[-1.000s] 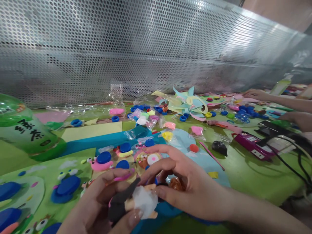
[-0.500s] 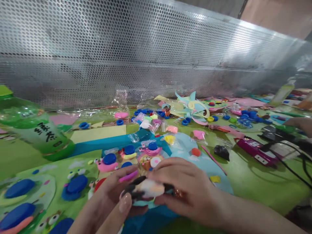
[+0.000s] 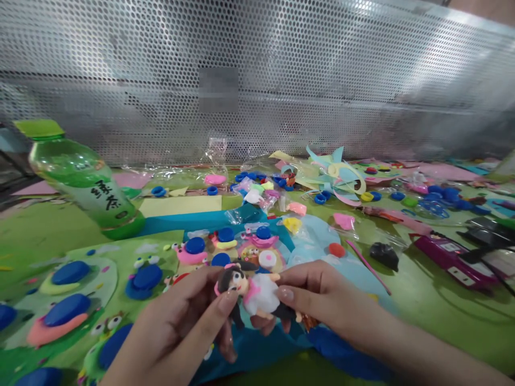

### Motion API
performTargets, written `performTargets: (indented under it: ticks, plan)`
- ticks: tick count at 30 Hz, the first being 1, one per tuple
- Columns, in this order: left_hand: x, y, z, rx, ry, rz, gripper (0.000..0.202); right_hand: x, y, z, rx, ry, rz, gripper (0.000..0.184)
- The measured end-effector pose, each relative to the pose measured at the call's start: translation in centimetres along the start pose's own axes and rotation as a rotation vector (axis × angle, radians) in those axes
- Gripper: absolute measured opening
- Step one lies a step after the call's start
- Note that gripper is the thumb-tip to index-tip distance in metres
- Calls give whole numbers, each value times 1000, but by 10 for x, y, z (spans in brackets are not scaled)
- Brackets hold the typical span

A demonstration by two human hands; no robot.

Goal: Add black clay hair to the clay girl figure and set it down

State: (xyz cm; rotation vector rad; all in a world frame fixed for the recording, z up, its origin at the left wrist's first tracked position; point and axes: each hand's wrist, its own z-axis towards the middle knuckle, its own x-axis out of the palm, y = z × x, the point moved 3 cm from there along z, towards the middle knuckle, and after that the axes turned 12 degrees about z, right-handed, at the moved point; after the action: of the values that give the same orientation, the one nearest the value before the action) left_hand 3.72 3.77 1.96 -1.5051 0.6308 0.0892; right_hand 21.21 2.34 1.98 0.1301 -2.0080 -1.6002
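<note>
A small clay doll (image 3: 260, 295) lies sideways between my hands, its front facing up. It has dark hair, a pink band round the head, a white top with a pink collar and dark legs. My left hand (image 3: 173, 321) pinches the head end, thumb over the face. At the body and leg end, my right hand (image 3: 333, 300) grips with thumb and fingers. Just beyond, a pink clay snail with a blue cap shell (image 3: 195, 246) sits on a decorated board. More snail-like figures with blue caps (image 3: 67, 309) lie to the left on a green card (image 3: 169, 244).
A green tea bottle (image 3: 88, 182) stands tilted in view at left. Behind the table rises a perforated metal panel (image 3: 161, 80). Plastic bags, clay lumps and curled paper strips (image 3: 336, 174) litter the back. A purple power strip (image 3: 454, 262) with cables lies at right.
The doll has turned so its face and front show. My view has shifted, with the bottle now further right, and the hand at the right edge is out of view.
</note>
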Motion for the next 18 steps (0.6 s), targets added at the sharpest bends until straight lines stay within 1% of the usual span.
performTargets:
  ticks: [3, 5, 8, 10, 13, 18]
  plan:
    - [5, 4, 0, 20, 58, -89, 29, 2, -2, 0, -6, 40, 36, 33]
    - [6, 8, -2, -8, 48, -107, 30, 3, -2, 0, -14, 58, 46, 34]
    - [7, 15, -3, -74, 53, -110, 34, 3, -1, 1, -2, 72, 36, 23]
    - [6, 19, -2, -116, 51, -109, 35, 2, -2, 1, 6, 61, 19, 20]
    - [5, 22, -1, -137, 55, -110, 38, 1, -3, 1, 1, 46, 20, 17]
    - [7, 20, -4, -83, 43, -81, 39, 4, -3, 0, 10, 69, 77, 17]
